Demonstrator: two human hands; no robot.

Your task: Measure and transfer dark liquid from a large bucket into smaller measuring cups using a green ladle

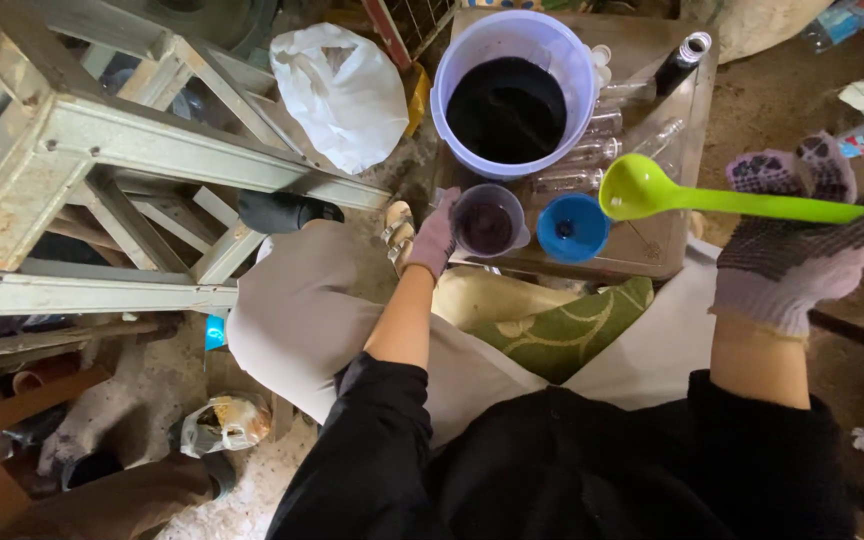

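My left hand (435, 238), in a grey knit glove, grips the side of a small pale cup (489, 221) with dark liquid in it. My right hand (812, 220), gloved too, holds the handle of a lime green ladle (652, 190), whose bowl hovers just right of a blue funnel (572, 228). Behind them stands a lavender bucket (452, 75) filled with black liquid. All rest on a low brown table (652, 250).
Clear plastic bottles (602, 150) lie behind the funnel, one dark-filled bottle (677, 62) farther back. A white plastic bag (342, 90) and a metal frame (102, 150) stand at left. A green patterned cloth (572, 330) covers my lap. Dirt floor at right.
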